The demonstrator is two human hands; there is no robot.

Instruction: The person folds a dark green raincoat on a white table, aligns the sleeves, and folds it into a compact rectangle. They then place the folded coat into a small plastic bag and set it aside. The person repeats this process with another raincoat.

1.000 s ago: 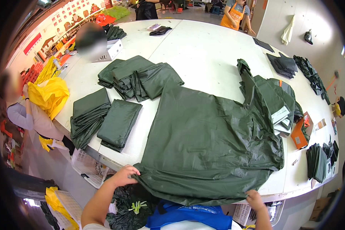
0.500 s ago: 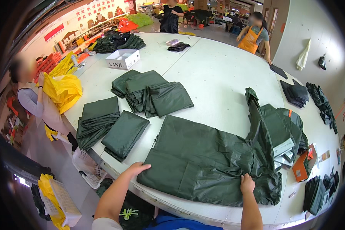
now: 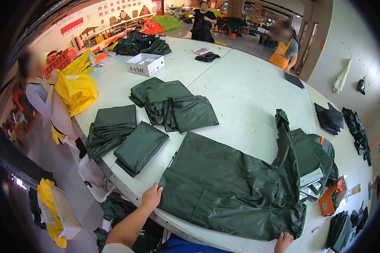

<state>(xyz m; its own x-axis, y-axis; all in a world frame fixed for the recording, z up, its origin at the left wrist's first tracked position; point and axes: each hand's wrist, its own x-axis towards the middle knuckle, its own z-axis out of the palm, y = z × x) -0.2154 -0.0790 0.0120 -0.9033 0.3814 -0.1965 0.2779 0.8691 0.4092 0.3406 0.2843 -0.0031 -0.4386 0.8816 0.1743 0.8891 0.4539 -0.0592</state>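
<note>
Compared w/ half a sec. ago, the R hand [image 3: 284,242] has gone from the top of the dark green sheet [image 3: 228,185] to its near edge, close to the R corner. The L hand [image 3: 151,197] stays at the L end. About one sec. ago the near part of this sheet bulged over the border of the white table [image 3: 240,84]; now it lies on the tabletop, just inside that border.

L hand is half curled, thumb up, touching the sheet at its near L corner; I can't tell if it pinches the cloth. R hand has fingers bent over the near edge, partly closed; firm hold or not, I can't tell either, as the lower border of the view cuts it.

The sheet is flat on the L, wrinkled on the R, w/ one narrow strip pointing to the far side. Just beside, on the L, is a folded green bundle [image 3: 141,148]; on the R, an orange box [image 3: 327,202].
</note>
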